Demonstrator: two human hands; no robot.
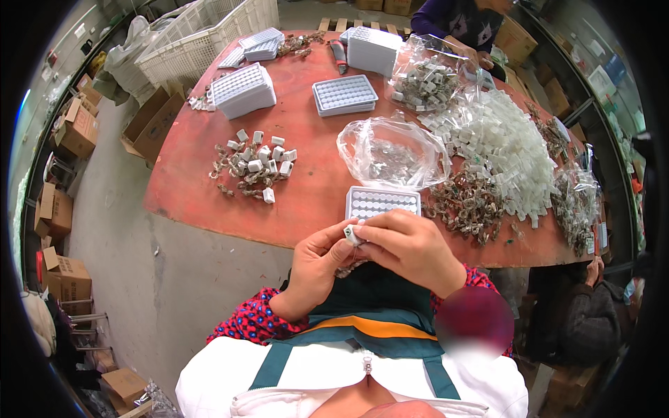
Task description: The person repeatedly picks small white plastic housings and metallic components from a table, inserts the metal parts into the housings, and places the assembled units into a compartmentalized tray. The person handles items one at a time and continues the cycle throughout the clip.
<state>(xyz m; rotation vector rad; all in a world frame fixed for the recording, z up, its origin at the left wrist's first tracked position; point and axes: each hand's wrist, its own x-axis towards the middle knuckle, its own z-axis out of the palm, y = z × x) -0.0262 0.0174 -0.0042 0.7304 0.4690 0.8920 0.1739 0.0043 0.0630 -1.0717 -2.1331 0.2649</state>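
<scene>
Between my two hands, over the table's near edge, is a small white plastic housing [352, 235] with a dark spot on its end. My left hand [313, 268] pinches it from the left with thumb and forefinger. From the other side, the fingertips of my right hand [411, 247] close on it too. A bit of coiled wire [343, 271] hangs below my left fingers. Just beyond my hands lies a white tray [383, 191] with rows of round white pieces, its near part hidden by my right hand. An open clear plastic bag [394, 157] with small clear pieces sits behind the tray.
On the red table [313, 167] lie a cluster of white housings with wires [258, 164], a large heap of translucent housings [512, 153] and bundled brown wires [467, 202]. Stacked trays [244, 89] and red-handled pliers [339, 56] are farther back. Another person [460, 24] works across the table.
</scene>
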